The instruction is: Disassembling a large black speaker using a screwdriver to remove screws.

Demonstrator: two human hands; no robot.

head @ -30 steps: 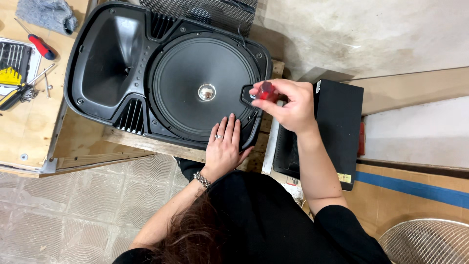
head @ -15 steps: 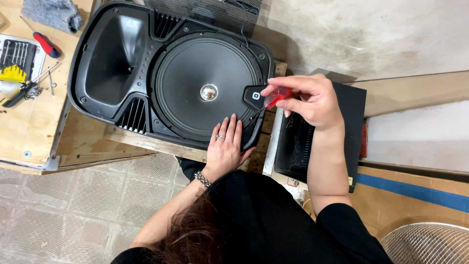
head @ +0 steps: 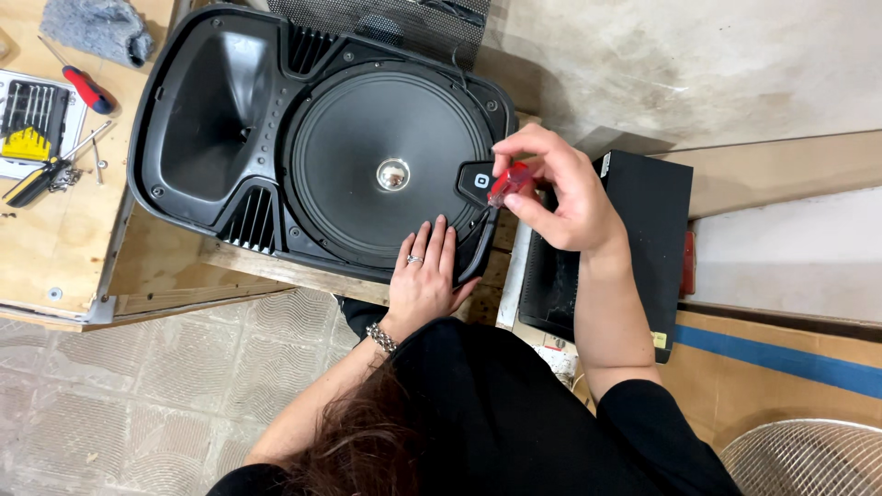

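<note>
A large black loudspeaker cabinet [head: 230, 138] lies face up on a wooden workbench, its round cone [head: 390, 170] and horn opening showing. My left hand [head: 424, 276] rests flat on the cabinet's near rim, fingers spread, a ring on one finger. My right hand [head: 556, 188] grips a red-handled screwdriver [head: 508, 184], its tip down at the cabinet's right rim beside a small badge [head: 478, 180].
A black box [head: 643, 239] sits right of the speaker. On the bench at left lie a red screwdriver [head: 87, 89], a bit set case [head: 32, 119], pliers, loose screws and a grey cloth [head: 96, 28]. A metal grille [head: 386, 18] lies behind. A fan guard [head: 808, 459] is bottom right.
My right hand with the screwdriver has shifted slightly along the speaker's right rim. The left hand has stayed on the near rim.
</note>
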